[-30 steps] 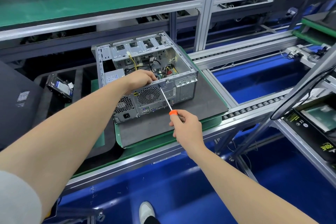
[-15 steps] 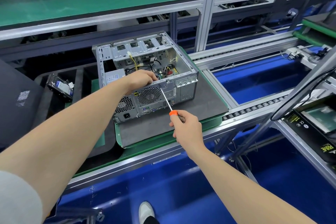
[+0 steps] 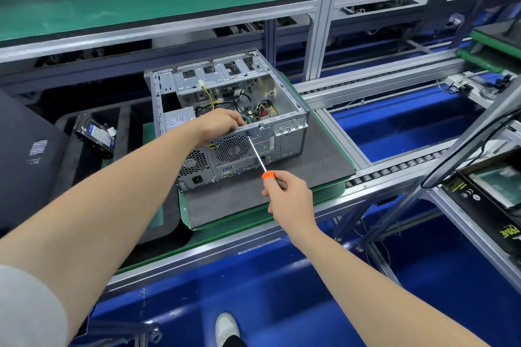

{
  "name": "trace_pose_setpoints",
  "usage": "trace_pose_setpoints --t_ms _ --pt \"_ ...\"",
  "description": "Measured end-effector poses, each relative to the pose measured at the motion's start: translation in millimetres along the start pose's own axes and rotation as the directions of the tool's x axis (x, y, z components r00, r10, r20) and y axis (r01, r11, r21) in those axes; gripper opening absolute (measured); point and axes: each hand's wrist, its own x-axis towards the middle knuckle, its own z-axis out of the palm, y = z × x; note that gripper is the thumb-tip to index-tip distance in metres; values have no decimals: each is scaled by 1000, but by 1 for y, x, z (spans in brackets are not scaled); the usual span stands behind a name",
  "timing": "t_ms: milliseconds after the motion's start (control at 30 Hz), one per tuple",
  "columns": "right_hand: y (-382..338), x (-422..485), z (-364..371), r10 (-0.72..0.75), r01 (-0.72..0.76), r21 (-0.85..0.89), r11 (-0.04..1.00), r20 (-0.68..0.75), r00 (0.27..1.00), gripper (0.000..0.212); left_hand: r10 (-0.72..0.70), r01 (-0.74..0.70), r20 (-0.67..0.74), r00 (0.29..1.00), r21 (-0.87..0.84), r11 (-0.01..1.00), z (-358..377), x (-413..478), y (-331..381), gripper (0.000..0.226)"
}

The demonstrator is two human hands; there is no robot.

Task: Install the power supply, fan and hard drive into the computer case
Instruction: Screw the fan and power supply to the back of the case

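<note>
Blue floor (image 3: 282, 298), green-topped shelf (image 3: 141, 3)

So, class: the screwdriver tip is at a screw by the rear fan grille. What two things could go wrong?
The screwdriver meets the screw at a slant, gripped only at its handle by the right hand; it may slip off.
The left hand reaches inside the computer case behind that spot, near loose cables; fingers or cables might get pinched.
</note>
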Motion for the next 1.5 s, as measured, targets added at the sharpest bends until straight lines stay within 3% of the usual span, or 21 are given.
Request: trace_pose_setpoints --t_ms 267,500,633,733,867,1033,1100,1200,1500 --pt "0 -2 -1 -4 4 8 1000 2 1000 14 8 -8 5 1000 5 1000 0 -3 1 32" --pt "-2 -6 -2 -25 24 48 999 7 1000 12 105 -104 -35 994 44 994 -3 -8 -11 21" --pt "-7 -6 -3 -40 41 84 996 -5 999 12 157 -156 83 984 -25 988 -7 -9 -10 7" --pt "-11 -4 -2 -73 74 70 995 -24 997 14 116 -120 154 981 21 993 -13 -7 -6 26" --pt "-14 -1 -1 -95 96 42 994 -32 995 15 14 -4 171 985 -62 998 -16 -3 -8 40" --pt "-14 1 2 -78 79 47 996 -29 997 14 32 -33 198 980 -2 999 -19 -3 -7 22" --pt "-13 1 3 -71 72 57 996 -20 997 13 60 -64 216 974 14 998 -21 -5 -9 28" --pt "-13 0 5 -67 68 64 996 -9 998 12 127 -133 209 970 16 991 -21 -7 -12 43" --pt "-17 2 11 -56 50 77 996 66 996 10 83 -77 62 995 -91 993 -16 -11 -11 29"
